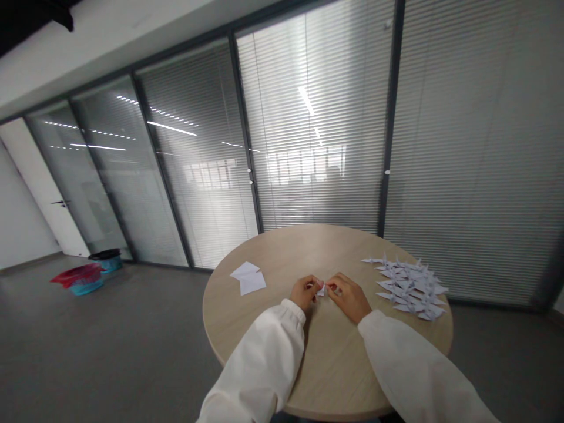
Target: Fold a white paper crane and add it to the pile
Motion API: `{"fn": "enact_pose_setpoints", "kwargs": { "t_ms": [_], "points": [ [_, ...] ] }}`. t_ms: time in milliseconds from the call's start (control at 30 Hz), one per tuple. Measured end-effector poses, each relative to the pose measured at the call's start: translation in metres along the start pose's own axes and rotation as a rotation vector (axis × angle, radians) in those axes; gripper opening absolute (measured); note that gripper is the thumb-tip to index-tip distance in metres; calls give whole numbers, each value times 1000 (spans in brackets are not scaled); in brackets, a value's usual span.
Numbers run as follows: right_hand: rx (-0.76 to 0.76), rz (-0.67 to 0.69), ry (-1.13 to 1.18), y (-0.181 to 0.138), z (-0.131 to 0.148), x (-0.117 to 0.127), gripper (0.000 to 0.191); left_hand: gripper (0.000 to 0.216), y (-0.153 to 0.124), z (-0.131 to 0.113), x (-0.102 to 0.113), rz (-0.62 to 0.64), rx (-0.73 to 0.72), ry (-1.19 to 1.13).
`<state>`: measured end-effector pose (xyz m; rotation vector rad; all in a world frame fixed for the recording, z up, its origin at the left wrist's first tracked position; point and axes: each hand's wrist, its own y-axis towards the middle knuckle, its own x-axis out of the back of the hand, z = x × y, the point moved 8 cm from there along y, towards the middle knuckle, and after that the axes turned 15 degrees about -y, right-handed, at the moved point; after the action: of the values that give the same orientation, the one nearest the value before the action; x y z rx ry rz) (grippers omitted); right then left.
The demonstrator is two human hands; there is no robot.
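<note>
A small folded piece of white paper (321, 289) is pinched between both hands over the round wooden table (282, 247). My left hand (305, 292) grips its left side with curled fingers. My right hand (349, 296) grips its right side, fingers closed too. Both arms wear white sleeves. To the right of my right hand lies a heap of several folded white paper cranes (409, 286). To the left lie a couple of flat white paper sheets (249, 278).
Glass partitions with shut blinds (317, 129) stand behind the table. On the grey floor at far left sit a blue basin with red plastic (81, 277) and a dark bin (106, 257). A white door (48, 194) is at the left.
</note>
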<state>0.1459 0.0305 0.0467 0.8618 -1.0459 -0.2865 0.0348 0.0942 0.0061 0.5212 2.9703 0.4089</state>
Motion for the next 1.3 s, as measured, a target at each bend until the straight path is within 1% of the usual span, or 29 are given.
{"fn": "enact_pose_setpoints", "kwargs": {
  "t_ms": [133,267,500,667,867,1167,1300],
  "points": [
    [-9,4,41,0,-4,-3,11,38,-1,-4,-2,-1,7,13],
    [-38,42,102,1,-7,-9,13,35,-3,-9,-2,-6,-1,55],
    [-85,80,150,0,-7,-11,26,32,-6,-11,-8,29,-1,52],
    [-41,132,191,-1,-3,-15,24,30,-8,-12,-14,53,19,31],
    [-59,169,229,-1,-4,-16,24,28,-10,-15,-17,70,19,19],
    [-50,162,273,0,-1,-12,21,29,-8,-16,-18,96,24,-64],
    [-71,109,252,1,-5,-10,20,35,-6,-13,-15,69,42,-120]
  ]
}}
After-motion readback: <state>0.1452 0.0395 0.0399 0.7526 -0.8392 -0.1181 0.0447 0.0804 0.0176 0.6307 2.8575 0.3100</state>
